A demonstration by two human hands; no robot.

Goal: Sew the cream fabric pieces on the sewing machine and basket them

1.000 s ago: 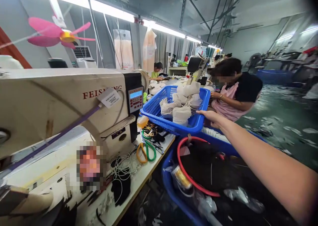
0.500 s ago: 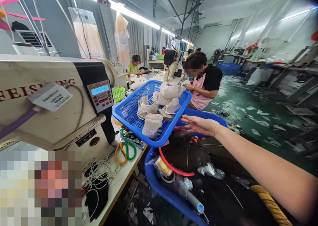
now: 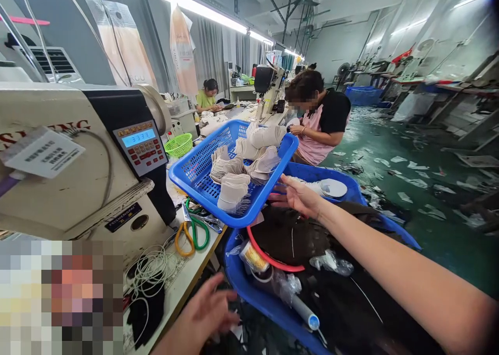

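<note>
The right hand (image 3: pixel 297 195) reaches out with fingers spread and loose, holding nothing, its fingertips just beside the near right corner of a blue perforated plastic basket (image 3: pixel 195 168); whether they touch the rim cannot be told, because the basket's edge covers the tips. The basket sits tilted on the edge of the white worktable (image 3: pixel 183 285), overhanging a big blue plastic tub (image 3: pixel 253 292) below. Inside it lie bundled stacks of beige cut fabric pieces (image 3: pixel 233 189) — the farther stacks run together and are hard to separate.

The left hand (image 3: pixel 202 313) enters at the bottom edge, fingers half curled and empty, near the tub's rim; its wrist is cut off by the frame.

The tub holds dark material, a red hoop (image 3: pixel 273 264) partly buried in it, and a gold thread spool (image 3: pixel 253 256) in clear wrap. Green-handled and orange-handled scissors (image 3: pixel 191 235) lie on the table, half under the basket. A cream sewing machine (image 3: pixel 78 157) fills the left side, its printed name cut off. A blurred patch hides the lower left corner. Beyond the basket a seated person in a pink apron (image 3: pixel 315 131) works at another table — their hands are too small to read.
</note>
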